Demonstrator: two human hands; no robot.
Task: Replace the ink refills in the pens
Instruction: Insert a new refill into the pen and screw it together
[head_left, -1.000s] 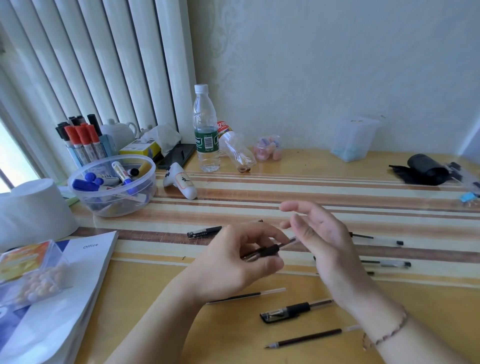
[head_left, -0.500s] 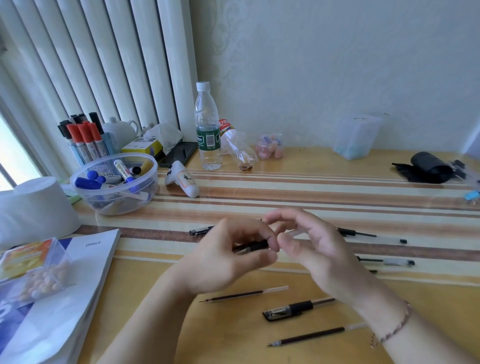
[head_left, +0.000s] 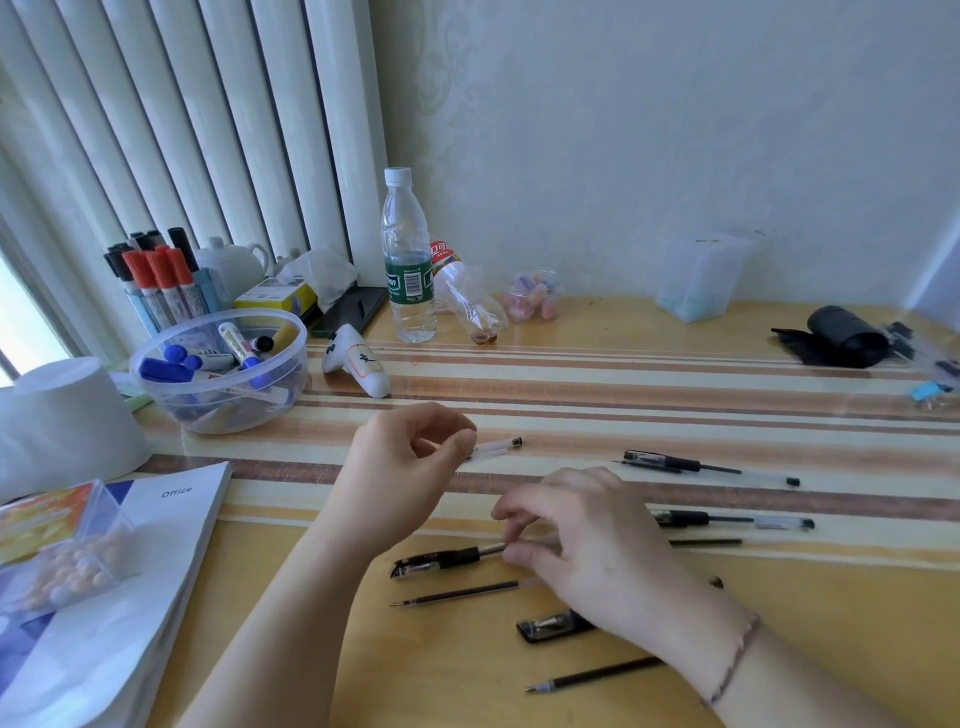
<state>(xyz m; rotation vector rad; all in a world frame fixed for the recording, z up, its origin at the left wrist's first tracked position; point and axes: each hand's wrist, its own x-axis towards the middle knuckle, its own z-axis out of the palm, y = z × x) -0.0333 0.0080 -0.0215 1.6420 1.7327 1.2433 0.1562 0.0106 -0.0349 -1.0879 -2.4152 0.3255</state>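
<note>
My left hand (head_left: 400, 478) pinches a clear pen barrel (head_left: 496, 447), held just above the striped mat with its black end pointing right. Nearer to me, my right hand (head_left: 587, 545) pinches the metal end of a capped black pen front (head_left: 441, 560), which lies on the wooden desk. Just below that piece lies a loose dark refill (head_left: 457, 593). A second black capped piece (head_left: 548, 626) is partly hidden under my right hand. Another refill (head_left: 597, 676) lies closest to me.
Two whole pens (head_left: 711, 467) (head_left: 727, 519) lie on the mat to the right. At the back left are a clear bowl of markers (head_left: 218, 410) and a water bottle (head_left: 408, 260). A white booklet (head_left: 130, 597) with a small clear box covers the left front.
The pen held between both hands has come apart. My left hand keeps the clear barrel up and to the left; my right hand has dropped to the desk with the capped front part.
</note>
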